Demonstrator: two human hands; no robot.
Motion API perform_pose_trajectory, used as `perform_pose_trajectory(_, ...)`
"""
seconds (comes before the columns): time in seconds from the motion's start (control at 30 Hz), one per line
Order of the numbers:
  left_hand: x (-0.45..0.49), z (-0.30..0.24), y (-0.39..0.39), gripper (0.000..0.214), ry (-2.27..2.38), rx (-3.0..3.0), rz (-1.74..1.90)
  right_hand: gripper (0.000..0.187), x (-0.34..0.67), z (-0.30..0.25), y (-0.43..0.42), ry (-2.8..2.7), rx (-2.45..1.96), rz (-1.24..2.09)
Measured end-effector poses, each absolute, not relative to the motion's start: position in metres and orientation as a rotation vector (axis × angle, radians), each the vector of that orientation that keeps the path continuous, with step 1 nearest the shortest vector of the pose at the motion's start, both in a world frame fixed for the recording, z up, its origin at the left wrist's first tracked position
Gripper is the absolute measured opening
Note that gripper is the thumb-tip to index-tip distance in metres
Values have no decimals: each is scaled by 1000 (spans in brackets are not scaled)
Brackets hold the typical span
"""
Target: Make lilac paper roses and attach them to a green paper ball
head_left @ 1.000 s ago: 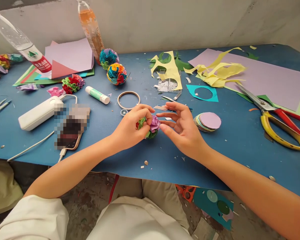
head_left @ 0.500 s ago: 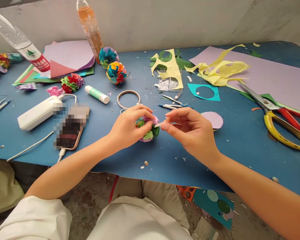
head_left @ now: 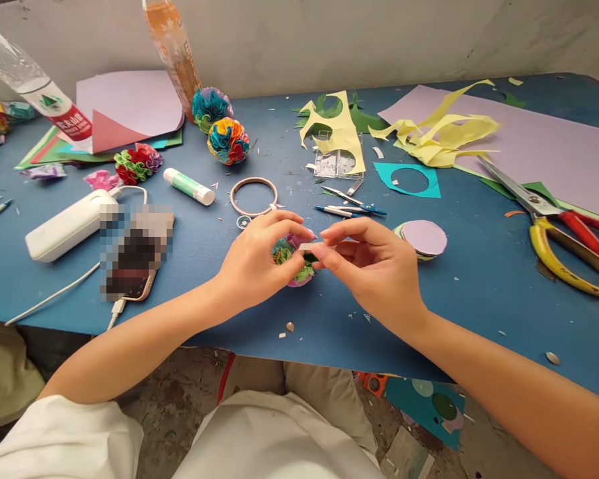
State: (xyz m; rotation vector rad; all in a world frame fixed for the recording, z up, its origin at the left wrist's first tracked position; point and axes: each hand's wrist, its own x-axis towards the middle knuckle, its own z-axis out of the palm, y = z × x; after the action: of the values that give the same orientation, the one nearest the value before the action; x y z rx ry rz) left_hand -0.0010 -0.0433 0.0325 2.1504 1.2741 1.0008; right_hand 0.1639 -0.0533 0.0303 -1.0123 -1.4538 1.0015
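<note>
My left hand [head_left: 252, 259] is closed around a small ruffled paper flower ball [head_left: 292, 261] of green, orange and purple, held just above the blue table [head_left: 329, 313]. My right hand [head_left: 374, 266] pinches a small pale strip [head_left: 312, 247] between thumb and fingers and holds it against the top of the ball. A stack of round paper discs [head_left: 422, 238] with a lilac one on top lies just right of my right hand. A tape ring [head_left: 253, 197] and a pair of compasses [head_left: 349, 210] lie just beyond my hands.
Red and yellow scissors [head_left: 564, 229] lie at the right. Lilac paper [head_left: 539, 153] and yellow offcuts [head_left: 444, 140] cover the far right. Two finished paper balls [head_left: 228, 141], a glue stick [head_left: 188, 186], a white power bank [head_left: 67, 226], a phone [head_left: 134, 256] and two bottles [head_left: 172, 46] stand left.
My right hand went from open fingers beside the ball to a pinch on a small pale strip, then brought it up onto the ball. The left hand kept hold of the ball.
</note>
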Motion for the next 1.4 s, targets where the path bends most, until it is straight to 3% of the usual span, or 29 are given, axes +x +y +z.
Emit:
perform_pose_trajectory(0.63,0,29,-45,18,1258,2178,1024,4,174,30,-44,-1880,-1084,481)
perform_pose_trajectory(1.4,1,30,-44,23,1248,2198,1012,14,177,32,-43,-2114,-1027,376)
